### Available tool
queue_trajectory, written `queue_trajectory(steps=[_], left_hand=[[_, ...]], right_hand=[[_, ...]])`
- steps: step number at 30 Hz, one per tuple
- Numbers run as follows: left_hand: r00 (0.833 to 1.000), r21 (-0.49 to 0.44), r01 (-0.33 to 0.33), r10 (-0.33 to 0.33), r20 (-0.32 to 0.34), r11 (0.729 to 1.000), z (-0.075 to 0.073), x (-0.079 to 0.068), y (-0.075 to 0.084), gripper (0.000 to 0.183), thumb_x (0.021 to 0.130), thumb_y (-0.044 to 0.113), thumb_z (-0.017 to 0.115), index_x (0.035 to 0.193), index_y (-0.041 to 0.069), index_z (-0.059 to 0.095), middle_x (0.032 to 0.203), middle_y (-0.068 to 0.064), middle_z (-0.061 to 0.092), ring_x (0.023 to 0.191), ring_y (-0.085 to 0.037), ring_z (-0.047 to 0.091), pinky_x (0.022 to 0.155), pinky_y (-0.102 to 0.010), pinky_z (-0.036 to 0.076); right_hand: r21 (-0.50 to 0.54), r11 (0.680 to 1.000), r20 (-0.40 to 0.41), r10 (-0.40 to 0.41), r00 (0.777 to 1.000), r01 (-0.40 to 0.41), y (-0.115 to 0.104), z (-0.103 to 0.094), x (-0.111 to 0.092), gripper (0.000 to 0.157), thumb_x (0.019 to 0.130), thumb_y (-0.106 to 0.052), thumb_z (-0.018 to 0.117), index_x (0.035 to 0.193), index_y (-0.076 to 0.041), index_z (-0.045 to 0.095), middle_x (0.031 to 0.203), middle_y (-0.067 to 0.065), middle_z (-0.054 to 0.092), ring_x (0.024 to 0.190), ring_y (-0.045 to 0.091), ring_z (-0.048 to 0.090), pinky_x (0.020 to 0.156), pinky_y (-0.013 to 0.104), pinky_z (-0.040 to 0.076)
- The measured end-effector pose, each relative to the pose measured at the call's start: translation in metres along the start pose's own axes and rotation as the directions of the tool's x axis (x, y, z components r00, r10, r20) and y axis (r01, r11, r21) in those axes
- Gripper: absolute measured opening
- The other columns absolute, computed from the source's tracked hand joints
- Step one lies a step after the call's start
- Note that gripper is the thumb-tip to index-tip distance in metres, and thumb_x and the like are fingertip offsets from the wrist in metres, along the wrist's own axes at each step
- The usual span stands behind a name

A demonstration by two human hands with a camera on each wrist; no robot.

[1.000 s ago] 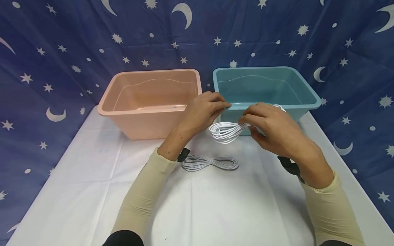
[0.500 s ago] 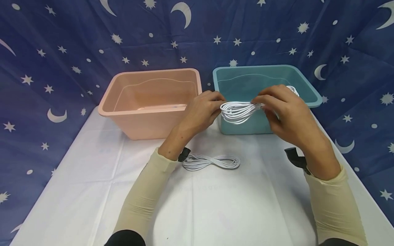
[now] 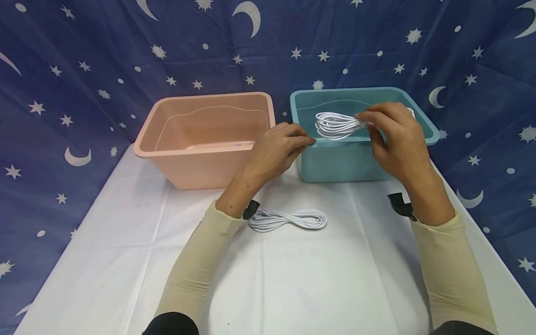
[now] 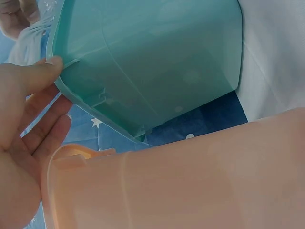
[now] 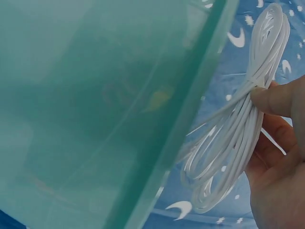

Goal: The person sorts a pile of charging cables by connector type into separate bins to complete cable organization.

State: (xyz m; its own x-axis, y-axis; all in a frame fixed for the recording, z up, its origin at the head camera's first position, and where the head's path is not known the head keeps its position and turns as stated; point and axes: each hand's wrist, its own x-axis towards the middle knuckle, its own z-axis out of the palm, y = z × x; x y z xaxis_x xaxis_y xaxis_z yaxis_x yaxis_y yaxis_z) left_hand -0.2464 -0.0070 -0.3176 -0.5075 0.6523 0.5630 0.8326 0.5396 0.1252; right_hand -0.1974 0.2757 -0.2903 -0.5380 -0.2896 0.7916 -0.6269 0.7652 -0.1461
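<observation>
My right hand (image 3: 395, 135) pinches a coiled white cable (image 3: 337, 125) at its middle, over the opening of the teal bin (image 3: 339, 163). In the right wrist view the cable (image 5: 228, 138) hangs in bunched loops from thumb and fingers, beyond the bin's rim. With thumb and fingers my left hand (image 3: 278, 149) grips the teal bin's near left rim corner; the left wrist view shows the thumb on the outside of that rim (image 4: 56, 78). A second white cable coil (image 3: 289, 220), tied in a figure eight, lies on the table below.
A pink bin (image 3: 201, 167) stands left of the teal one, its right side under my left forearm. White cloth covers the table (image 3: 314, 279). A dark blue curtain (image 3: 276, 46) with moons and stars hangs behind both bins.
My right hand has carried the white cable up and away from me, from in front of the teal bin to above its opening. The left hand stays near the same rim corner.
</observation>
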Motion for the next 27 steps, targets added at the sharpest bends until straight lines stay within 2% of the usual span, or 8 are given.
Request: queue_trajectory(steps=[7,12,17,24,27], left_hand=[[1.0,0.001,0.012,-0.012,0.0,1.0,0.001,0.001,0.001,0.025,0.102,0.01,0.073,0.123,0.02,0.082,0.117,0.002,0.073,0.107,-0.017,0.064,0.092,-0.027,0.052],[1.0,0.004,0.02,-0.02,0.011,1.0,0.0,0.001,0.002,0.026,0.102,0.011,0.073,0.124,0.02,0.081,0.118,0.002,0.073,0.108,-0.017,0.064,0.092,-0.026,0.051],[1.0,0.0,0.011,-0.011,-0.01,1.0,0.0,0.001,0.003,0.026,0.101,0.01,0.074,0.124,0.02,0.082,0.116,0.002,0.073,0.106,-0.017,0.064,0.091,-0.026,0.052],[1.0,0.005,-0.006,0.006,-0.007,1.0,-0.001,0.0,0.002,0.026,0.102,0.011,0.073,0.125,0.02,0.081,0.117,0.003,0.073,0.105,-0.018,0.064,0.09,-0.026,0.051],[1.0,0.011,0.0,0.0,0.002,1.0,-0.002,-0.002,0.001,0.025,0.102,0.012,0.073,0.125,0.021,0.081,0.117,0.003,0.073,0.106,-0.018,0.064,0.09,-0.027,0.051]], right_hand=[[-0.028,0.999,0.022,0.044,0.999,-0.043,0.013,0.005,-0.002,0.032,0.097,0.015,0.061,0.116,-0.003,0.079,0.114,0.017,0.071,0.112,0.037,0.062,0.101,0.048,0.049],[-0.051,0.997,0.064,0.066,0.996,-0.063,0.019,0.008,-0.003,0.031,0.098,0.014,0.062,0.118,-0.004,0.078,0.116,0.016,0.07,0.113,0.036,0.061,0.1,0.05,0.049],[-0.066,0.994,0.092,0.088,0.992,-0.082,0.023,0.01,-0.004,0.03,0.099,0.013,0.062,0.118,-0.004,0.078,0.117,0.015,0.07,0.114,0.035,0.061,0.1,0.051,0.049],[-0.034,0.999,0.066,0.043,0.997,-0.041,0.023,0.011,-0.004,0.027,0.095,0.014,0.068,0.116,0.0,0.076,0.117,0.018,0.069,0.109,0.038,0.061,0.094,0.05,0.048],[-0.034,0.998,0.088,0.049,0.995,-0.046,0.02,0.012,-0.005,0.027,0.094,0.01,0.072,0.118,0.0,0.076,0.118,0.017,0.069,0.112,0.037,0.061,0.096,0.051,0.049]])
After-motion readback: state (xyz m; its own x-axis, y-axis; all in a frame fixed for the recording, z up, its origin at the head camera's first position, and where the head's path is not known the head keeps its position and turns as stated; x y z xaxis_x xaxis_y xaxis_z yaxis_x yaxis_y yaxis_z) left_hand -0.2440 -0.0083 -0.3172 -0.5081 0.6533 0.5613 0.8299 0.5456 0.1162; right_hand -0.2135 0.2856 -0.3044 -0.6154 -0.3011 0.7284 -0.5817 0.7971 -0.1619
